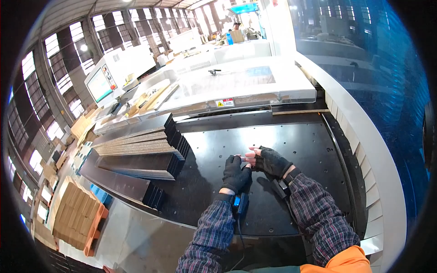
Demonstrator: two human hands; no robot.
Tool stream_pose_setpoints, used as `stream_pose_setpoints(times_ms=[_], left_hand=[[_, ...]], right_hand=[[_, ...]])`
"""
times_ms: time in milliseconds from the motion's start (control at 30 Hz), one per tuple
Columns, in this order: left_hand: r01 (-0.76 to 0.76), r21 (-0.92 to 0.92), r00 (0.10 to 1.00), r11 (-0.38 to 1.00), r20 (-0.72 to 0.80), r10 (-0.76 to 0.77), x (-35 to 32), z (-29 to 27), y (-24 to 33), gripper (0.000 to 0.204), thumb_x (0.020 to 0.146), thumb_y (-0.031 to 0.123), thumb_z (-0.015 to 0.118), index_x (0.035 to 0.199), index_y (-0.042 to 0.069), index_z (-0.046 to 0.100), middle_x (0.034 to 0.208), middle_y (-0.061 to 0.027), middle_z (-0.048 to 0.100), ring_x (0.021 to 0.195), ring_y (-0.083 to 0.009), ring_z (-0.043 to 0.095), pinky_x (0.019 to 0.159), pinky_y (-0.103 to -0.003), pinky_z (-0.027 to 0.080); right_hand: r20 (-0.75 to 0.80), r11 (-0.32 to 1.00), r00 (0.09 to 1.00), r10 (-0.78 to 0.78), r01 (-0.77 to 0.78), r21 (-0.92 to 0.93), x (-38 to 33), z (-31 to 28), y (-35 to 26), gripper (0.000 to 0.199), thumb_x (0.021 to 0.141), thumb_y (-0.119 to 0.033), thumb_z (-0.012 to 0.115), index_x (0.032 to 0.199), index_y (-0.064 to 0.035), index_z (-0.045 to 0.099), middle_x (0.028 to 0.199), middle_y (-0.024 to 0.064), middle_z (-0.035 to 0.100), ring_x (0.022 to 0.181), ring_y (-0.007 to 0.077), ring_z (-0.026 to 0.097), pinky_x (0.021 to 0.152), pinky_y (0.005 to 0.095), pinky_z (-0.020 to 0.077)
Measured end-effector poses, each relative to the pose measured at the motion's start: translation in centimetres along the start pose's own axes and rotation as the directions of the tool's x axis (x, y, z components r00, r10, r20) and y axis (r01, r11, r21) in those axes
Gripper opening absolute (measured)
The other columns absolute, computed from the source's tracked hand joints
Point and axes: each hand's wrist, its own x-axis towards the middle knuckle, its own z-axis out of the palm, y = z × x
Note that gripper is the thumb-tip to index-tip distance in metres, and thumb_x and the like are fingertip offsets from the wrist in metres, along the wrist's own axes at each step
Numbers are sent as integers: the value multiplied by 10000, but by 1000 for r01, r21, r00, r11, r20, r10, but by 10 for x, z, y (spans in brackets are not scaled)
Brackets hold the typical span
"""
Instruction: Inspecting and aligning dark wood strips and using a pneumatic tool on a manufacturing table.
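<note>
A: You're in a big workshop with tall windows down the left, standing at a dark machine table [282, 141] that runs under a pale machine housing [236, 82].

B: And your hands?

A: Both meet over the middle of the table. Your left hand [236, 173], in a black glove, is curled shut. Your right hand [271, 160], in a fingerless glove, has its fingers stretched toward the left one. You seem to pinch something small between them; I can't tell what it is.

B: What about the stack to your left?

A: Long dark-faced boards [141, 154] with pale raw edges, lying fanned on the table's left side, well apart from your hands. I'd judge them stiff and fairly heavy, slick on the faces; take one by its long edges.

B: Any signs?

A: A small rectangular warning label [224, 103], yellow and red on white, sits on the housing's front edge. A control screen [99, 84] glows green farther left.
</note>
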Motion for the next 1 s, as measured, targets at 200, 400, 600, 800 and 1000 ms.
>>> stream_pose_setpoints(times_ms=[200,400,600,800,1000], left_hand=[[9,3,1000,1000,-12,-9,-1,0,-4,346,850,225,676,1126,31,601,1238,-196,559,1156,-382,551,963,-467,466],[21,13,1000,1000,1,-21,0,-1,8,357,854,247,670,1127,29,599,1233,-204,563,1150,-388,554,967,-473,460],[24,30,1000,999,19,-25,1,-3,8,352,867,242,655,1132,19,597,1242,-205,554,1160,-379,548,969,-467,462],[65,-20,997,998,51,-64,2,-3,6,339,855,230,667,1114,21,605,1246,-201,553,1182,-379,527,988,-465,448],[23,-30,999,999,26,-22,2,-2,3,319,837,221,687,1075,20,619,1235,-200,565,1185,-381,519,992,-464,443]], right_hand=[[35,1000,999,-6,5,28,4,-3,5,559,984,-294,595,1424,-11,398,1311,226,560,1205,334,580,986,466,513],[49,998,998,-26,23,64,-1,-2,0,536,984,-268,601,1408,-9,400,1289,221,571,1182,332,597,974,452,521],[26,999,999,-24,23,47,0,-1,0,493,978,-257,612,1368,-21,425,1263,212,582,1176,328,602,957,447,530],[35,999,999,-29,28,22,2,1,2,518,963,-289,631,1368,-34,434,1263,210,583,1181,336,599,958,452,526],[51,999,998,-27,25,48,3,-5,6,521,962,-301,633,1366,-32,443,1278,212,578,1181,338,600,959,447,522]])
